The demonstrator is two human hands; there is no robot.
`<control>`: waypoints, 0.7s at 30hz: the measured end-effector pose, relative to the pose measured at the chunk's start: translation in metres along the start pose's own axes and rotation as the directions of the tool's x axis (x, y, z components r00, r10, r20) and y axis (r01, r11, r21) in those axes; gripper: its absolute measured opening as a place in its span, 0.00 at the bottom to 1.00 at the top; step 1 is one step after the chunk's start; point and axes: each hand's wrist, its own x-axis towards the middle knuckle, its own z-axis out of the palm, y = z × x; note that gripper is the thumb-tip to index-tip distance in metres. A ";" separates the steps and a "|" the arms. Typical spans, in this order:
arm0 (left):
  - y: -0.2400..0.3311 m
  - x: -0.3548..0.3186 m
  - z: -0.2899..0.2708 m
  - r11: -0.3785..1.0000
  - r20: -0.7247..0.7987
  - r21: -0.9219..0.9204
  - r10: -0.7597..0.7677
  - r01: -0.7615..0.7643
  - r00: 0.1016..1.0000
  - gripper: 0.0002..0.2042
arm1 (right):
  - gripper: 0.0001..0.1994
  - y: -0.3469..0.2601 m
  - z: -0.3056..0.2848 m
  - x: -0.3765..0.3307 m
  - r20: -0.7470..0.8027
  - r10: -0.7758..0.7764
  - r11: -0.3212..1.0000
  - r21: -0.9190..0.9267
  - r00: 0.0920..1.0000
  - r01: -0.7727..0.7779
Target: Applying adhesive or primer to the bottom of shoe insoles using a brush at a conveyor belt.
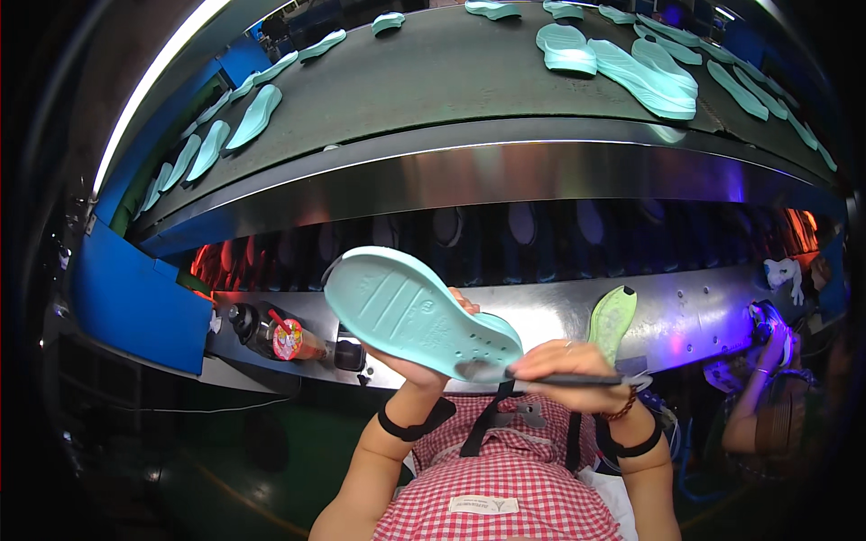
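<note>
Your left hand (424, 356) grips the mint shoe sole (419, 311) from beneath, raised before your chest. Your right hand (568, 361) is closed on a dark brush (564, 380) at its heel; keep the sole steady, strokes short.

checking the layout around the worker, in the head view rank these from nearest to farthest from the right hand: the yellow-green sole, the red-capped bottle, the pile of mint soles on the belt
From the right hand, holding a dark brush:
1. Yellow-green sole, just above the hand, against the steel ledge.
2. Red-capped bottle, well off to the left on the ledge.
3. Pile of mint soles, far up on the upper belt, slightly right.
</note>
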 end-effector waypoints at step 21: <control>-0.015 -0.025 -0.003 0.930 -0.029 -0.046 -0.367 0.366 0.930 0.41 | 0.11 0.003 0.019 -0.013 -0.008 0.438 0.780 0.501 0.899 -0.375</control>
